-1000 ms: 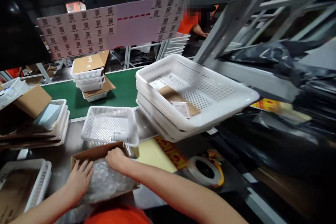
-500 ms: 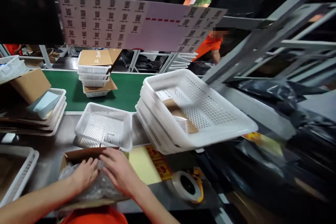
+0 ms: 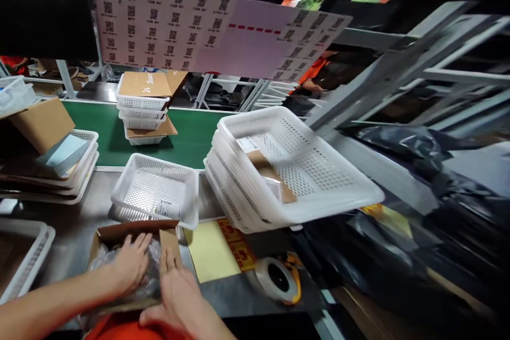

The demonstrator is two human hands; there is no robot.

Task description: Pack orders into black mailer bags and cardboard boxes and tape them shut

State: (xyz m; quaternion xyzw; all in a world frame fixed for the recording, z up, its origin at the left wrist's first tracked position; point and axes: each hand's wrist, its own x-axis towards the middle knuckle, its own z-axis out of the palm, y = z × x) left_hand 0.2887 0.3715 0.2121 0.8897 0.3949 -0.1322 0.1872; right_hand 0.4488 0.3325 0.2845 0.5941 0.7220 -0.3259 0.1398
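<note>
L hand (image 3: 129,265) is laid flat, fingers spread, on bubble wrap (image 3: 149,279) inside box (image 3: 119,234). R hand (image 3: 177,297), open, is pressed against box flap (image 3: 170,244) just beside L. Basket (image 3: 155,188) is set directly beyond; tape (image 3: 279,279) lies to R

**A warehouse packing line**

You stand at a packing station in a warehouse or fulfilment hall. A green conveyor belt (image 3: 191,135) runs past, carrying stacked white baskets (image 3: 142,111) with cardboard. A sheet of QR codes (image 3: 179,24) hangs overhead, metal racking (image 3: 418,64) stands to your right, and a tape roll (image 3: 278,279) lies on the bench.
</note>
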